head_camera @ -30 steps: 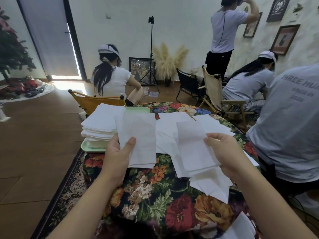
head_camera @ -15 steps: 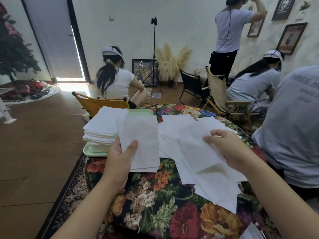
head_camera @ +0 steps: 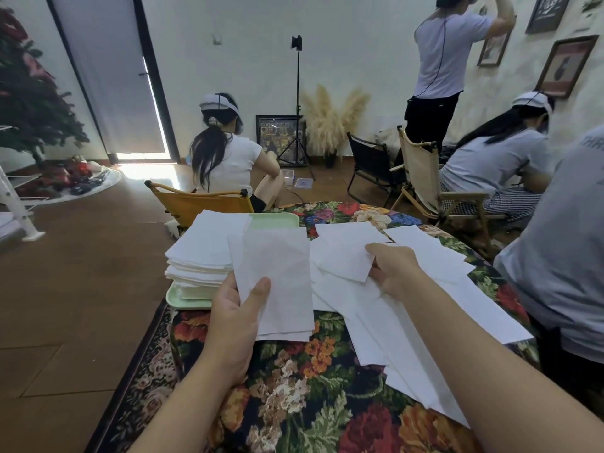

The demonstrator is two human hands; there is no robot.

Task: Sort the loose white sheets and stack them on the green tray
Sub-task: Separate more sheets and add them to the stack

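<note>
The right hand has dropped from mid-air to the loose white sheets spread over the floral table, its grip pinching the edge of one sheet. Left of it, the left hand grips a small held bundle, thumb on top. Beyond that bundle, a stack sits on the green tray.

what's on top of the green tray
A tall stack of white sheets covers most of the pale green plastic tray; only its near corner and far rim show. The tray floor beneath is hidden.
</note>
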